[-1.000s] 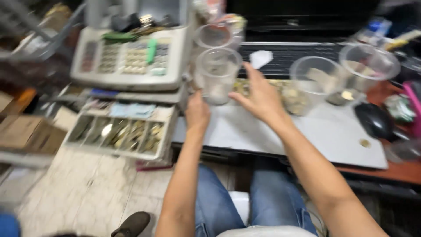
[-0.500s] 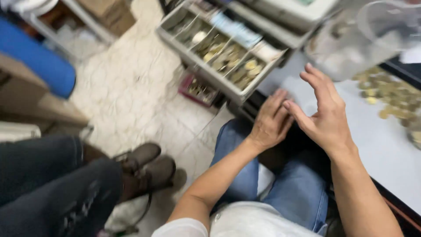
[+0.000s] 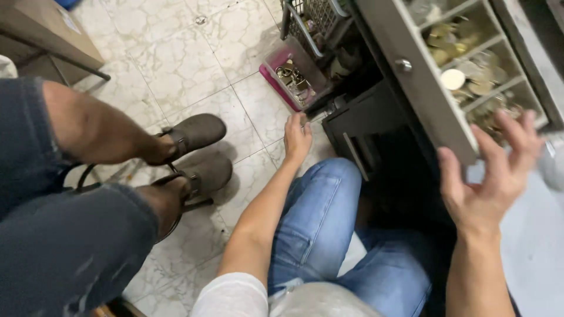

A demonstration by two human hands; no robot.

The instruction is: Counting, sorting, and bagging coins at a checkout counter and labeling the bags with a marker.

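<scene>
Down low, left hand [image 3: 297, 138] near pink-rimmed clear tub [image 3: 292, 73], metal bits inside

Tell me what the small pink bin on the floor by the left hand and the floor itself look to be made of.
The small pink bin looks like thin translucent plastic with a glossy finish: its clear walls show the metal bits inside. The floor looks like glazed ceramic or stone tile, pale with grey marbling, a soft sheen and straight grout lines. The left hand reaches down just short of the bin.

Coin drawer [image 3: 446, 88] cut off at the top edge — coins blurred; left fingers' [image 3: 292, 124] tips hidden beside the pink tub [image 3: 291, 76].
</scene>
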